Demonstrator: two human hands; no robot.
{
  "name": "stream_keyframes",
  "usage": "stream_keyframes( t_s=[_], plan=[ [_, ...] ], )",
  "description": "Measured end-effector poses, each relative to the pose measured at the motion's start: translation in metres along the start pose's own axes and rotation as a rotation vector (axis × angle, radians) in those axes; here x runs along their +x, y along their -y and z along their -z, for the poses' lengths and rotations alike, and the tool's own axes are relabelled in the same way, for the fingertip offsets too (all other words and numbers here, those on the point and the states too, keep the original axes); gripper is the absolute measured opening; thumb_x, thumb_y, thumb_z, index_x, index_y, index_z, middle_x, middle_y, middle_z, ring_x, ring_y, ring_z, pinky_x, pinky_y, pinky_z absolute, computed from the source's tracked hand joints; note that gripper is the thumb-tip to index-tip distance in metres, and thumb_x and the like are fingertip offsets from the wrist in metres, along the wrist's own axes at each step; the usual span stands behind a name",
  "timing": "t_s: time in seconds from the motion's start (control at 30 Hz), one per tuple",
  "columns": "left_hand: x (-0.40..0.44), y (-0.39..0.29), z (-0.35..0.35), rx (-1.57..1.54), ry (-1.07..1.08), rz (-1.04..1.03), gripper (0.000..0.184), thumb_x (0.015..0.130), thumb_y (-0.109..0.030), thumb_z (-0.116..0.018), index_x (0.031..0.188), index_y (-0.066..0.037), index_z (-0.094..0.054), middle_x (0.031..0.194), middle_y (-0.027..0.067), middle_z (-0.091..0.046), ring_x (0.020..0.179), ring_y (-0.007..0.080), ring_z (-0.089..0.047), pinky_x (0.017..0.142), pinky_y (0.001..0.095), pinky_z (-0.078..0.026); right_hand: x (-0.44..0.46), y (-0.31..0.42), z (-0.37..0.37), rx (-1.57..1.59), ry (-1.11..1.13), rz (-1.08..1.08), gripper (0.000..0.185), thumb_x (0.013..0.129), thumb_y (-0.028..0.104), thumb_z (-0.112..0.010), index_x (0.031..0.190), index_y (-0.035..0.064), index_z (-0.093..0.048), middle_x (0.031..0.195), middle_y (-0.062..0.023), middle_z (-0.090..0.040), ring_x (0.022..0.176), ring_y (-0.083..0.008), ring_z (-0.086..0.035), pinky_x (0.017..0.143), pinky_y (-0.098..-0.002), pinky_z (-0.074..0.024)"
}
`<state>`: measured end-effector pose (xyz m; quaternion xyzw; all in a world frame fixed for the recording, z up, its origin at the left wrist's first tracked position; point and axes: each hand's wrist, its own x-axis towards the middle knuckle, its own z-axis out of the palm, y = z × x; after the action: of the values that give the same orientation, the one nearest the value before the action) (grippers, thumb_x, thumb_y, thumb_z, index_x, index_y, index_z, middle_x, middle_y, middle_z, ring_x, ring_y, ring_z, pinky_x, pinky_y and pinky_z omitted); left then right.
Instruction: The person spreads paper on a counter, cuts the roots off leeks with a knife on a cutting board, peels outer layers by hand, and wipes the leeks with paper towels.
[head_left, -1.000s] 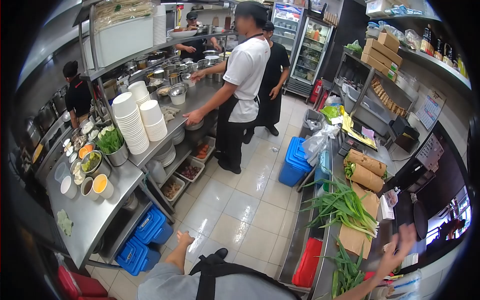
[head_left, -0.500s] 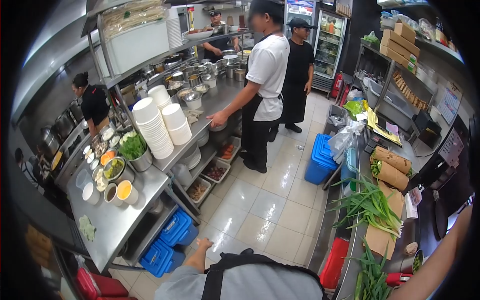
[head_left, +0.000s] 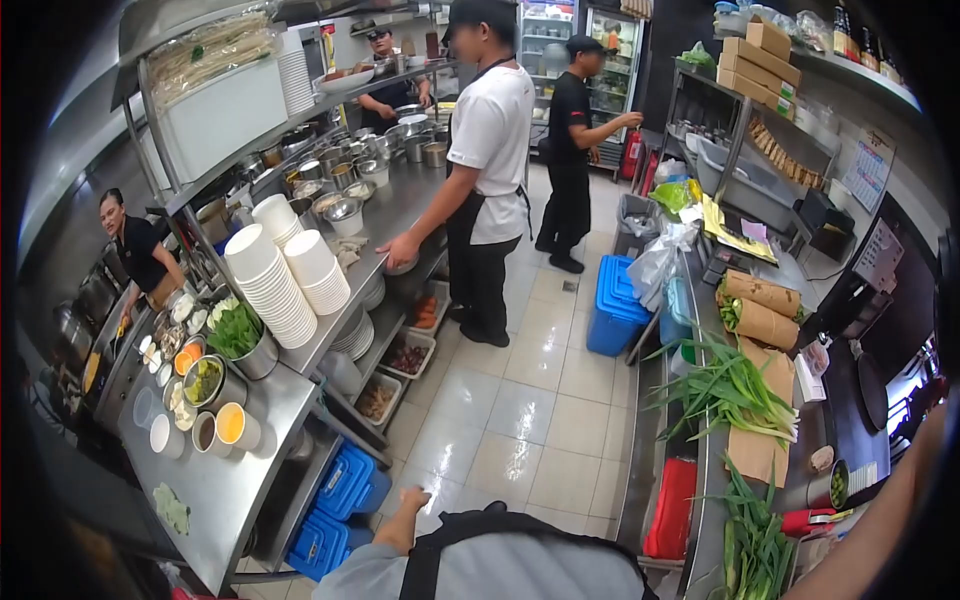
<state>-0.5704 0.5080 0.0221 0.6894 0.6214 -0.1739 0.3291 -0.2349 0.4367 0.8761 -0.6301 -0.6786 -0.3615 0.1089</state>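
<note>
My left hand hangs low over the tiled floor beside my grey sleeve, fingers apart, touching nothing. Nearest to it is a blue lidded bin under the left steel table. My right forearm reaches up along the right edge of the view; its hand is out of sight. Beside that forearm, green leeks and brown paper lie on the right counter, with a metal cup of green pieces nearer the arm.
A worker in white leans on the steel counter at the left. Another in black stands in the aisle. Stacked white bowls and sauce cups stand on the left table. A blue bin is by the right counter.
The view has shifted. My right hand, spread over the right counter a second ago, has gone past the right edge. The worker in black has turned to the right and raised a forearm.
</note>
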Motion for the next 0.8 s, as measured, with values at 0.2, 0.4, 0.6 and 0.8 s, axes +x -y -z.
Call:
stream_keyframes(
  t_s=[0.2, 0.4, 0.6, 0.8],
  plan=[
    [0.006, -0.043, 0.015, -0.068, -0.012, -0.075, 0.049, 0.069, -0.041, -0.065, 0.113, -0.018, -0.062, 0.120, 0.0196, -0.053, 0.130, 0.0390, -0.018, 0.105, 0.0428, -0.022, 0.006, -0.001, -0.007, -0.010, 0.012, -0.025, 0.026, 0.087, 0.016, -0.051, 0.108, 0.0005, -0.048, 0.111, -0.0137, -0.047, 0.106, -0.0235, -0.045, 0.091, -0.0345, -0.0366],
    [0.012, -0.052, 0.024, -0.011, 0.035, -0.191, 0.050, 0.071, -0.045, -0.063, 0.115, -0.021, -0.061, 0.122, 0.0121, -0.055, 0.127, 0.0425, -0.023, 0.105, 0.0475, -0.019, 0.013, -0.008, -0.018, -0.016, 0.025, -0.043, 0.024, 0.086, 0.018, -0.052, 0.104, 0.0016, -0.050, 0.108, -0.0131, -0.048, 0.104, -0.0235, -0.045, 0.089, -0.0345, -0.0368],
    [0.021, -0.040, 0.024, -0.010, 0.039, -0.140, 0.050, 0.072, -0.043, -0.062, 0.117, -0.020, -0.060, 0.121, 0.0136, -0.055, 0.128, 0.0386, -0.024, 0.105, 0.0440, -0.021, 0.010, -0.015, -0.018, -0.057, 0.061, -0.065, 0.022, 0.086, 0.019, -0.053, 0.101, 0.0027, -0.051, 0.105, -0.0125, -0.048, 0.102, -0.0235, -0.045, 0.088, -0.0344, -0.0369],
    [0.019, -0.021, 0.020, -0.067, -0.010, -0.103, 0.048, 0.071, -0.040, -0.062, 0.113, -0.016, -0.062, 0.118, 0.0215, -0.054, 0.128, 0.0379, -0.026, 0.105, 0.0418, -0.022, -0.024, -0.024, 0.007, -0.148, 0.087, -0.118, 0.020, 0.085, 0.020, -0.054, 0.097, 0.0038, -0.053, 0.102, -0.0119, -0.048, 0.100, -0.0234, -0.045, 0.087, -0.0344, -0.0371]
  ],
)
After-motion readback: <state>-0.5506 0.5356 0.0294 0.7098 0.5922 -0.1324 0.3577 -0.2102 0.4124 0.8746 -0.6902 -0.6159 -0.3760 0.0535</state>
